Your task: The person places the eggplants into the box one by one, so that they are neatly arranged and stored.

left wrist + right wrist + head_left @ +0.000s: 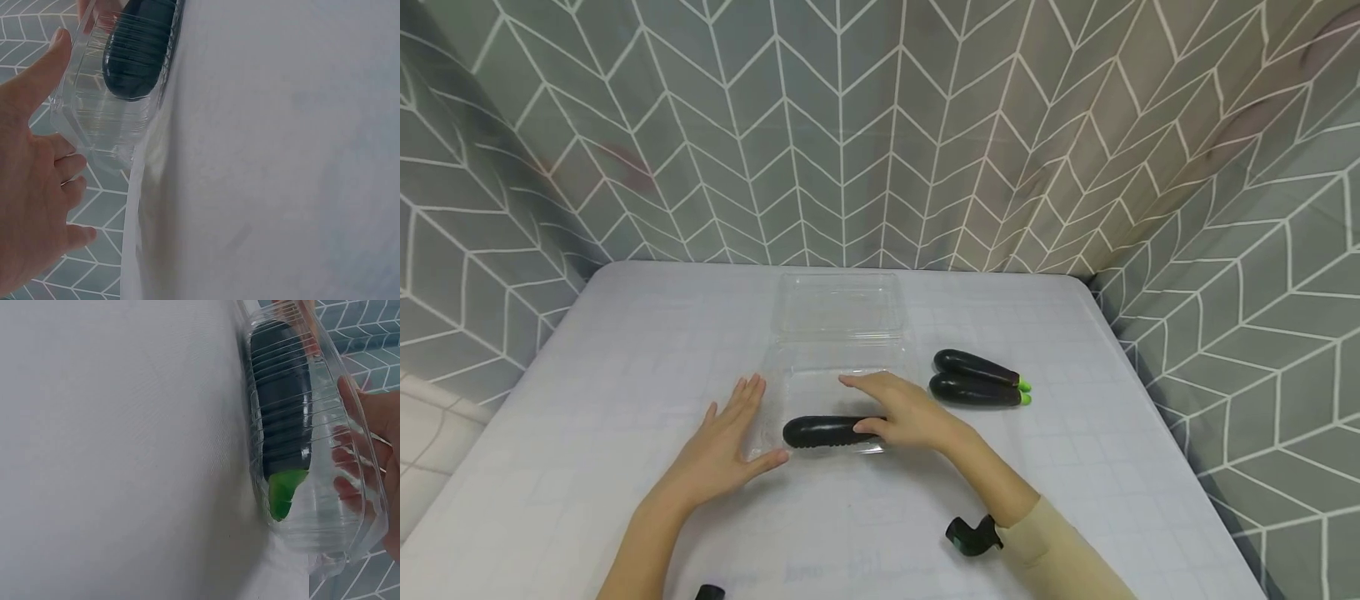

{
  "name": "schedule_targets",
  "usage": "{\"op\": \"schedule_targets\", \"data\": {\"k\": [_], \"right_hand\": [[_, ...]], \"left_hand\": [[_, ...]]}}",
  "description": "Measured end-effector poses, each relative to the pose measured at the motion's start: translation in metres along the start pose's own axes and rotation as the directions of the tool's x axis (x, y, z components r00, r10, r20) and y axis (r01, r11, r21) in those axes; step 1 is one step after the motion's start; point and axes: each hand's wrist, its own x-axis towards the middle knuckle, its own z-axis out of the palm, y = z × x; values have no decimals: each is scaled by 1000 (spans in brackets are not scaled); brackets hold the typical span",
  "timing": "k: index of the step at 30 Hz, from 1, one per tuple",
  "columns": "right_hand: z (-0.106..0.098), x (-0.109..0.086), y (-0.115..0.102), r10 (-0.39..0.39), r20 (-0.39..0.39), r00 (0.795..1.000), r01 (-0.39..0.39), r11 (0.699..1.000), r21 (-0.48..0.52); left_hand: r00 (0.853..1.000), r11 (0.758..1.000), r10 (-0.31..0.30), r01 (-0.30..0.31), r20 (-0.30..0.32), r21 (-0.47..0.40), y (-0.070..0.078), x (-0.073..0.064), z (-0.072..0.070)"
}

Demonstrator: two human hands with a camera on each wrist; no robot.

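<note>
A dark eggplant lies lengthwise along the near side of a clear plastic clamshell container. Its green stem end shows through the ribbed wall in the right wrist view. The container's lid is folded back flat, away from the person. My left hand is spread at the container's left edge, thumb toward the near corner. Over the right side reaches my right hand, thumb and fingers apart, hiding the stem end from the head view. Whether its fingers touch the eggplant is unclear.
Two more dark eggplants with green stems lie side by side, right of the container. A black device sits by the right sleeve. The white-covered table is bordered by grey patterned curtains.
</note>
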Motion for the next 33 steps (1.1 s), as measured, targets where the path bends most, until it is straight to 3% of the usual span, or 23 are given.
{"op": "schedule_targets", "data": {"k": [9, 16, 22, 33], "right_hand": [[-10, -29, 2, 58, -150, 987, -55, 998, 23], [-16, -49, 13, 10, -266, 964, 13, 996, 84], [-24, -61, 24, 13, -316, 949, 21, 994, 105], [-42, -85, 39, 89, -359, 929, -39, 989, 146]], "left_hand": [[1000, 1000, 10, -11, -15, -17, -4, -2, 3], [1000, 1000, 1, -2, -11, -25, -5, -1, 5], [1000, 1000, 6, -6, -19, -22, -3, -1, 5], [1000, 1000, 6, -6, -21, -13, -1, -3, 2]]}}
